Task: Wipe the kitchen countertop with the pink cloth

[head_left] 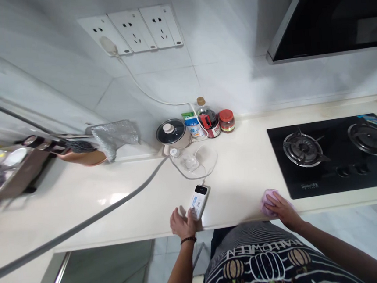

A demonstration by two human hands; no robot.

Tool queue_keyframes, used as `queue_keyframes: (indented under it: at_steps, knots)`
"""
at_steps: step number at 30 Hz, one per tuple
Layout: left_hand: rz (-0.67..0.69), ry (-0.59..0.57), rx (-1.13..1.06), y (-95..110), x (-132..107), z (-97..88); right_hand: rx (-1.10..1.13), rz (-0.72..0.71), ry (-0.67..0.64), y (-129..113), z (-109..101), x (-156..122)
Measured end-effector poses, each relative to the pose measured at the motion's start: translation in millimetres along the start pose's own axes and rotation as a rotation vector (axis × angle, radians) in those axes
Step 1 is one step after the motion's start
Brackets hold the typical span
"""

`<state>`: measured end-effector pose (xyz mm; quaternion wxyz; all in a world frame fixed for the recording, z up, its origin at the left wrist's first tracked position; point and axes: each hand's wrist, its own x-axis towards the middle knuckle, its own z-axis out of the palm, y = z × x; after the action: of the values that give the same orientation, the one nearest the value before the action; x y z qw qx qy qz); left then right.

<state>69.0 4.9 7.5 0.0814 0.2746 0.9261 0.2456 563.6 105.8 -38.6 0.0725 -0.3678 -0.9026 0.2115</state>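
My left hand (182, 225), with a dark beaded bracelet at the wrist, rests at the counter's front edge. Its fingers are apart and slightly bent, and the thumb side touches the lower left edge of a white power bank (198, 201). The power bank has a black display end, printed markings and a cable running from its top. Under my right hand (282, 209) is a crumpled pink cloth (269, 201), pressed on the counter left of the stove, with the fingers closed over it.
Behind the power bank are a clear plastic piece (189, 161), a small lidded pot (174, 136), a sauce bottle (209, 120) and a red-lidded jar (226, 120). A black gas stove (335, 159) lies right. A grey hose (108, 209) crosses the left counter (90, 185).
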Motion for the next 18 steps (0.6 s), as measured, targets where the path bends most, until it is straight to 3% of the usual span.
queue_keyframes:
  at_steps: [5,9,14,16,18]
  knots:
    - [0.208,-0.211,0.200,40.3,-3.4,0.8,-0.014,-0.071,-0.091,-23.6,4.9,46.5]
    - [0.229,-0.347,0.299,61.9,8.2,2.8,0.013,-0.139,-0.186,-68.3,16.7,101.3]
    - [0.298,-0.400,0.264,54.9,19.0,4.6,0.097,-0.256,-0.367,-138.3,35.8,156.2]
    - [0.321,-0.382,0.221,46.4,19.5,3.8,0.129,-0.272,-0.383,-153.4,39.0,163.6]
    - [0.334,-0.355,0.168,35.4,20.5,0.5,0.139,-0.218,-0.333,-153.4,39.1,158.7]
